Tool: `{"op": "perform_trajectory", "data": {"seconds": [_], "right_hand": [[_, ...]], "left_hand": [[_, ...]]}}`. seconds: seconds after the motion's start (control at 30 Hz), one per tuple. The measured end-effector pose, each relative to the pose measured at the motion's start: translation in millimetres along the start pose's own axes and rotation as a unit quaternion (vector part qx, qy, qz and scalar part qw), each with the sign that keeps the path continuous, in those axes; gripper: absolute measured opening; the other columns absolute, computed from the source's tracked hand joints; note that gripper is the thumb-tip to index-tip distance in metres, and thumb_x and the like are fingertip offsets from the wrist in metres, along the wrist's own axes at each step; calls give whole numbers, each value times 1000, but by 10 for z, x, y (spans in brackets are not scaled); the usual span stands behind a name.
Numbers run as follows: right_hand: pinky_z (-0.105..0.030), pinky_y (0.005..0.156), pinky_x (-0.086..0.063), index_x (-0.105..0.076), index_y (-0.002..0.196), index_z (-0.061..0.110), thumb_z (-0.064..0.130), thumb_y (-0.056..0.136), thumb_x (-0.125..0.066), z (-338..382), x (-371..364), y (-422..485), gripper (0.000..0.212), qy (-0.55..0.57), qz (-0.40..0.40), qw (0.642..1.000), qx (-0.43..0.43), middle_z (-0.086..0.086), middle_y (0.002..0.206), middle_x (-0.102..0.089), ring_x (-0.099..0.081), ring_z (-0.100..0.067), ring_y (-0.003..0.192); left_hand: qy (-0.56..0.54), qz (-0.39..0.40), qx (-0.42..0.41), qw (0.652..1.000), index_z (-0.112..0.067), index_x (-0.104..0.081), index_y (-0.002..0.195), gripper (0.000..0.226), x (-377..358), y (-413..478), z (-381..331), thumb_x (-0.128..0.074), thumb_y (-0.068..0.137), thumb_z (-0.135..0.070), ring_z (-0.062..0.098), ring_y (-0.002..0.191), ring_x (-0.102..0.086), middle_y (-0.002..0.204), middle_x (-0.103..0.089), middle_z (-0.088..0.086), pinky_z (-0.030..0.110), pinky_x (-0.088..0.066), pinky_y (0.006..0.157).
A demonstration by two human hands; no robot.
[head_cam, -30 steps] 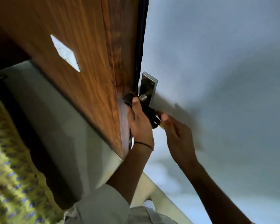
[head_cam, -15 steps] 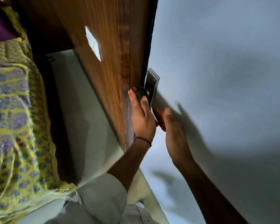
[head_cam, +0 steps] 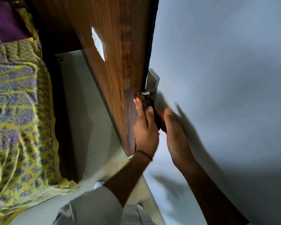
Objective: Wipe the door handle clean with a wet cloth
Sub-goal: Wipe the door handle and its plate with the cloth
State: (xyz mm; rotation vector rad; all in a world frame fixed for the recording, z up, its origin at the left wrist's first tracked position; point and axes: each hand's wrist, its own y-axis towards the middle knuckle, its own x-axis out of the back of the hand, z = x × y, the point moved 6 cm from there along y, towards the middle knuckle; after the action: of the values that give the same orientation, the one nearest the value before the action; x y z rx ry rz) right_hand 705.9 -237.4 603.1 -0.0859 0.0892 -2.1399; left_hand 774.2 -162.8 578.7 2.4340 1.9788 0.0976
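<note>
Left hand grips a dark cloth on the door handle; right hand lies open just beside it.

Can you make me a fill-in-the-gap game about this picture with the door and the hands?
1. The door is made of brown ____.
2. The left hand wears a thin dark band around its ____.
3. The metal plate behind the handle looks ____ in colour.
4. The patterned blanket is mostly ____.

Missing words: wood; wrist; silver; yellow
</note>
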Motion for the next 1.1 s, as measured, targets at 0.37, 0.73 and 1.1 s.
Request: {"op": "perform_trajectory", "data": {"seconds": [0.37, 0.73, 1.1], "right_hand": [[-15, 70, -51, -76, 100, 28, 37, 107, -35, 60, 17, -52, 42, -32, -9, 999, -6, 21, 81, -77, -69, 8, 84], [-39, 116, -38, -63, 129, 20, 49, 99, -43, 39, -20, -7, 46, 63, -22, 998, 2, 1, 130, -67, -57, -11, 129], [-32, 111, -41, -60, 111, 44, 59, 92, -38, -19, -3, -139, 32, -15, -53, 996, 71, 17, 122, -66, -58, -2, 122]], "left_hand": [[52, -11, -14, 998, -14, -44, 147, 50, 79, -258, -102, -38, 104, -37, -6, 84, -68, 106, -72, 3, 10, -52, 72], [268, 48, -201, 941, -4, -44, 142, 41, 40, 333, -284, -38, 106, -20, 30, 146, -33, 154, -42, 12, 37, -37, 113], [-240, -20, 252, 937, -1, -60, 123, 32, 224, 515, 95, -42, 103, -19, 24, 84, -66, 98, -65, 14, 37, -56, 83]]}}
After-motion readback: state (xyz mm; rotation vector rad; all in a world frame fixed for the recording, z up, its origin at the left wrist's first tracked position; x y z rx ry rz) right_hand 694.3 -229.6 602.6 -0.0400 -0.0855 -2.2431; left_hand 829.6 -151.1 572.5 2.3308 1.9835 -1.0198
